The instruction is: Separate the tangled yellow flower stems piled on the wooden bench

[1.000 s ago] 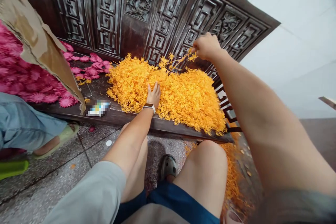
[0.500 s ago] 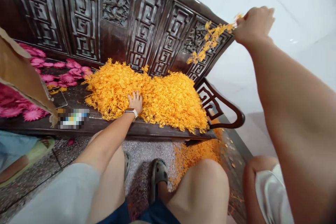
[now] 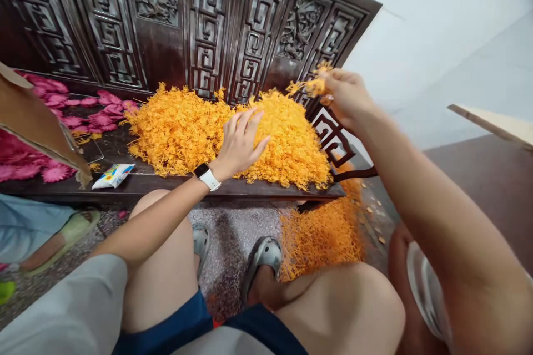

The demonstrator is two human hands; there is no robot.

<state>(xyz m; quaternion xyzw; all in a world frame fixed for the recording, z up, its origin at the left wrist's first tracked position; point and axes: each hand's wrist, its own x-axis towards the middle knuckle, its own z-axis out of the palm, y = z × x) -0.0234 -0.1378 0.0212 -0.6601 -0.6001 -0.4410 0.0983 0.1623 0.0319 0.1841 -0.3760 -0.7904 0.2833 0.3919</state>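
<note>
The left hand (image 3: 241,141) is released: fingers extended and spread, palm facing down over the heap of orange sprigs (image 3: 183,127). Contact between the fingertips and the heap cannot be determined. A white-strapped watch (image 3: 207,176) sits on the left wrist.

The right hand (image 3: 347,97) is raised above and to the right of the left hand. Its fingers are clenched on one orange sprig (image 3: 311,87), which projects left from the fingertips, clear of the heap.

The heap lies on the dark wooden surface (image 3: 166,184), directly beneath the left hand and below-left of the right hand. The carved backrest (image 3: 208,22) rises behind both hands.

Left of the left hand, on the same surface:
- a small white packet (image 3: 112,176), near the front edge;
- pink flowers (image 3: 95,116), further left;
- a cardboard flap (image 3: 37,127), partly covering the pink flowers.

Below the right hand, a second pile of orange sprigs (image 3: 320,236) lies on the floor (image 3: 225,233), beside the sandalled feet.
</note>
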